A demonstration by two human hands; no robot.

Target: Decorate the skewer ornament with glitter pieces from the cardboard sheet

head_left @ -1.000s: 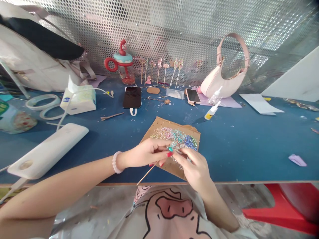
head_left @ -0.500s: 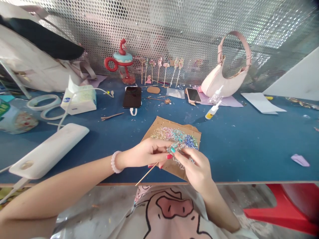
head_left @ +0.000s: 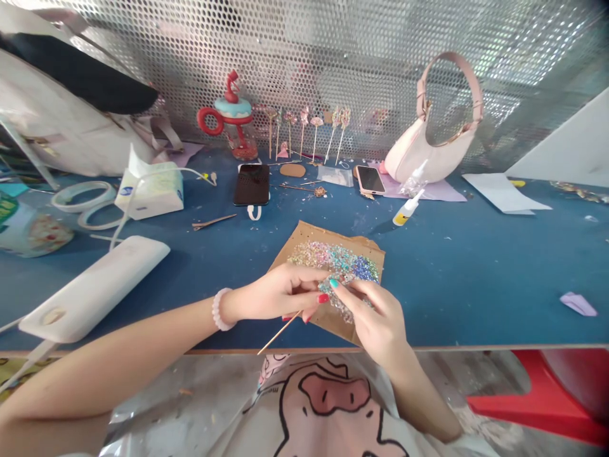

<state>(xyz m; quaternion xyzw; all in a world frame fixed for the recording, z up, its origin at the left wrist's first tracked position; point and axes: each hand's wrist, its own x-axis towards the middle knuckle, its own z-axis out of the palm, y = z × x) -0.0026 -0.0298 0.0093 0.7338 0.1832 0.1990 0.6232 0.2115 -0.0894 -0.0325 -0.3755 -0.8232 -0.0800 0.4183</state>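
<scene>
My left hand (head_left: 280,293), with red nails and a bead bracelet, is closed on a thin wooden stick (head_left: 280,332) that slants down toward the table's front edge. At the stick's upper end, between both hands, is a small piece covered in glittery beads (head_left: 326,287); its shape is mostly hidden by fingers. The thumb of my right hand (head_left: 378,317), with a turquoise nail, presses on this piece, and the other fingers curl around its far side. Below the hands lies a cardboard sheet (head_left: 311,233) spread with loose beads (head_left: 342,257) in pink, turquoise, blue and clear patches.
A glue bottle (head_left: 406,211) stands to the right beyond the cardboard. Tweezers (head_left: 214,222), a phone (head_left: 252,185) and a second phone (head_left: 370,180) lie farther back. Several decorated sticks (head_left: 303,136) stand along the mesh wall. At left are a white power bank (head_left: 95,289) and tissues (head_left: 157,193).
My right thumb has shifted slightly up and to the right on the beaded piece. The left hand keeps its hold on the stick, and the view has turned a little.
</scene>
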